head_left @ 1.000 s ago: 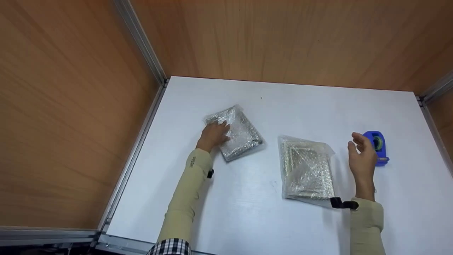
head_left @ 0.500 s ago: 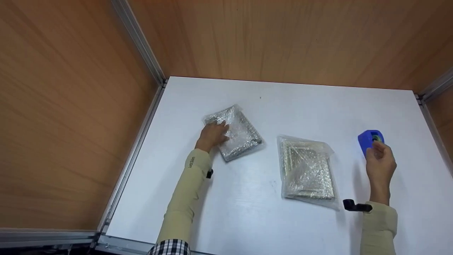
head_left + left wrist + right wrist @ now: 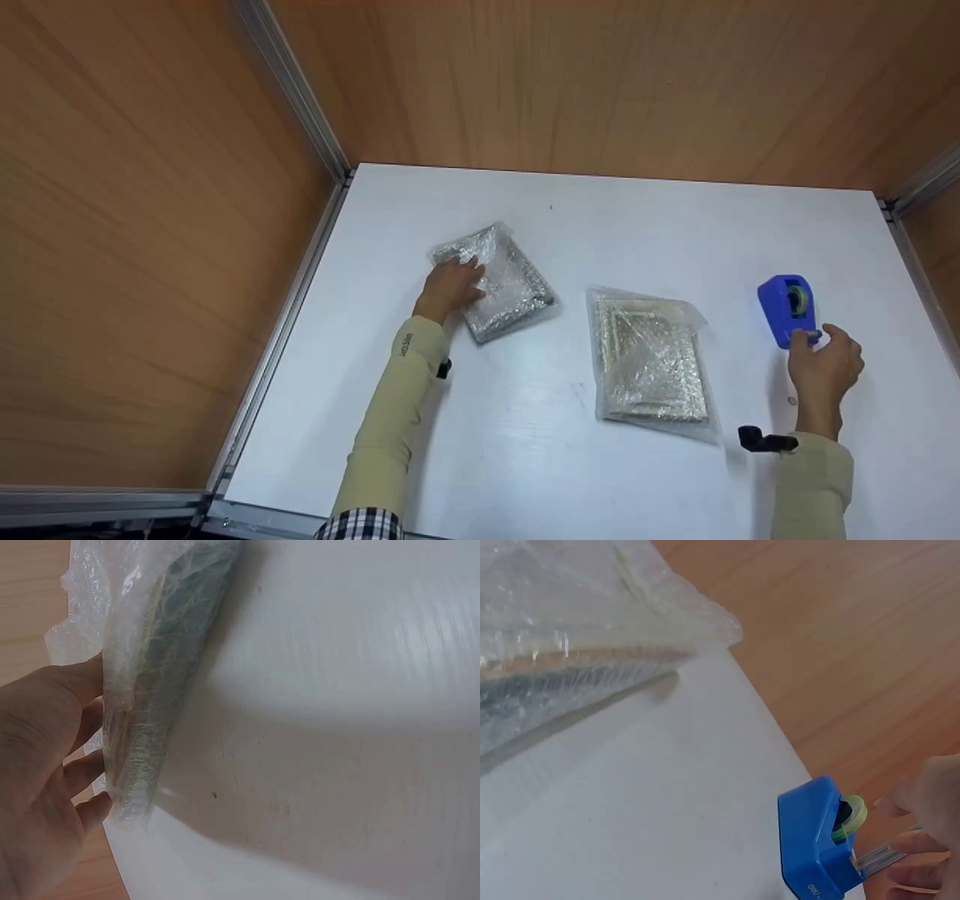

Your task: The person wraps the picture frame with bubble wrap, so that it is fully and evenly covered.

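A picture frame in bubble wrap (image 3: 517,285) lies tilted left of the table's middle. My left hand (image 3: 448,287) rests on its left part, fingers spread over the wrap. In the left wrist view the fingertips touch the wrapped frame (image 3: 150,690), partly hidden behind it. A blue tape dispenser (image 3: 784,307) stands at the right of the table. At its near, cutting end my right hand (image 3: 825,367) pinches the tape. A clear tape strip (image 3: 885,859) runs from the dispenser (image 3: 810,836) to those fingers in the right wrist view.
A second bubble-wrapped frame (image 3: 652,360), gold-coloured, lies between the two hands. The white table (image 3: 517,465) is bounded by wooden panels (image 3: 600,82) at the back and left, with metal rails (image 3: 300,300) along the side.
My right hand has moved right to the tape dispenser, then down from its roll to the cutting end. The dispenser has shifted slightly left and turned. The left hand stays on the wrapped frame.
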A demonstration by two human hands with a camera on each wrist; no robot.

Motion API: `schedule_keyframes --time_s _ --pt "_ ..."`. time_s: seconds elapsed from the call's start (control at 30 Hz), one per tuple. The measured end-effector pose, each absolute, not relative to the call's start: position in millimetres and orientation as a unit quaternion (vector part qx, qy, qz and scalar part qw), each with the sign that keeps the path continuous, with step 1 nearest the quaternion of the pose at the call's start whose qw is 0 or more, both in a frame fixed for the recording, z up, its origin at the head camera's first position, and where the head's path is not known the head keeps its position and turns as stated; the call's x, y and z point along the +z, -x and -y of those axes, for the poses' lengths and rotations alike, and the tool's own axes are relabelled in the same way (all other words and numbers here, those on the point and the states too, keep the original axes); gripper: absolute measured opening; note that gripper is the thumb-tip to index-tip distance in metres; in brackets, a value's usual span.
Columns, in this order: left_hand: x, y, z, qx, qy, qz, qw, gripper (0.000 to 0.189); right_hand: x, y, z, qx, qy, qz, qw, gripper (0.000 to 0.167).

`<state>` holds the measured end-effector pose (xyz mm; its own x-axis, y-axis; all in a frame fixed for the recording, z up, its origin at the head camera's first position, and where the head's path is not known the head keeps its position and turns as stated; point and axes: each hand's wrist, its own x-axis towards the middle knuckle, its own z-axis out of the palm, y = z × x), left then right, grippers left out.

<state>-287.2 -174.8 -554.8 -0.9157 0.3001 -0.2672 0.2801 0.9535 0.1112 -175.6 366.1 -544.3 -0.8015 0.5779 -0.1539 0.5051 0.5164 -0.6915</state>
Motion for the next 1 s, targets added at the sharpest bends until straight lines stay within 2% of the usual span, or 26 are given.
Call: schedule_keyframes --time_s 0.27,0.63,1.0 --pt "-554.2 288.0 175.8 0.042 -0.145 -0.978 0.144 0.06 -550.1 181.6 -377.4 0.359 0.286 0.889 0.002 0.059" --pt "-555.4 288.6 173.0 0.046 -0.138 -0.979 0.14 0.06 -553.0 194.5 -387.2 0.346 0.271 0.898 -0.003 0.057" --pt "-553.4 287.7 173.5 0.046 -0.148 -0.979 0.129 0.06 -539.0 203.3 -398.3 0.326 0.282 0.9 -0.061 0.064"
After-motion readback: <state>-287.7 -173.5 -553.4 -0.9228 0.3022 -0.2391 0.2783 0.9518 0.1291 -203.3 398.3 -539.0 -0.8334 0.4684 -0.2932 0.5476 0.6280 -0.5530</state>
